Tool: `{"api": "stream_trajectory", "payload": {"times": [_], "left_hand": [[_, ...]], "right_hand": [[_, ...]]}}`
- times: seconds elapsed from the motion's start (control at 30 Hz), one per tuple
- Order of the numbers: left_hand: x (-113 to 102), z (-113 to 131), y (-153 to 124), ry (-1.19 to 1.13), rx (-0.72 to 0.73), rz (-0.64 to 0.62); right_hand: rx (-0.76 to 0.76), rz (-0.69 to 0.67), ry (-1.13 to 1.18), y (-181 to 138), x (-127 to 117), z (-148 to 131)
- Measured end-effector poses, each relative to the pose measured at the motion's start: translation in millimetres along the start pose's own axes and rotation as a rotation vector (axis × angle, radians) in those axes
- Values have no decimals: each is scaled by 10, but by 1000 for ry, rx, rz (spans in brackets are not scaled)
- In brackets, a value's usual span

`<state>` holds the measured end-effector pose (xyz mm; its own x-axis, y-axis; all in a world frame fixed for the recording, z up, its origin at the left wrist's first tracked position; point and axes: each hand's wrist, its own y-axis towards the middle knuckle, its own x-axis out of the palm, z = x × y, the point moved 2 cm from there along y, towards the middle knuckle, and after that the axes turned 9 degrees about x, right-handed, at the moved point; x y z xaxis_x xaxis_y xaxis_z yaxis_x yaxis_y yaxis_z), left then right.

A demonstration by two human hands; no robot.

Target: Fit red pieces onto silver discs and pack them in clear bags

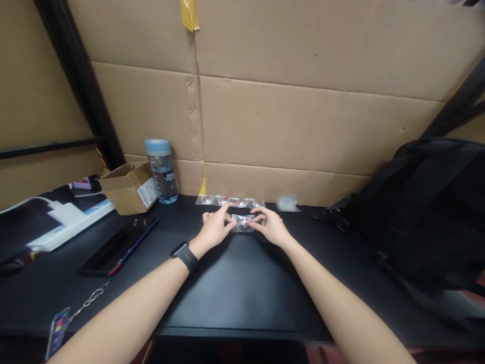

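Note:
A small clear plastic packet (243, 223) with a round silvery item and a red mark inside is held between my two hands, low over the black table. My left hand (216, 226) pinches its left edge with thumb and finger. At the opposite edge, the thumb and fingers of my right hand (272, 227) close on it. Just behind, several similar packets (207, 200) lie side by side in a row along the cardboard wall. What exactly the round items are is too small to tell.
Left of my hands stand a blue-capped water bottle (163, 177) and an open cardboard box (127, 189). A phone (119, 246), a power strip (64, 230) and a chained keyring (58, 328) lie nearer. A clear packet (288, 203) and a black backpack (424, 217) are to the right.

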<state>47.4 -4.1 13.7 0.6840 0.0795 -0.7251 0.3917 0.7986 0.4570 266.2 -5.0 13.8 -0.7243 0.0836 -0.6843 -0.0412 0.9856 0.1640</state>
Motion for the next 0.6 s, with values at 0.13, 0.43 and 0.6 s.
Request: {"api": "stream_trajectory", "payload": {"times": [0.13,0.43,0.6], "left_hand": [[40,39,-19,24,-53,-21],[-333,-352,247,129,-213,123],[-629,-779,643,335,-369,94]], "right_hand": [[-15,2,41,9,26,10],[-74,191,-149,76,-242,60],[108,311,-399,185,-649,410]]}}
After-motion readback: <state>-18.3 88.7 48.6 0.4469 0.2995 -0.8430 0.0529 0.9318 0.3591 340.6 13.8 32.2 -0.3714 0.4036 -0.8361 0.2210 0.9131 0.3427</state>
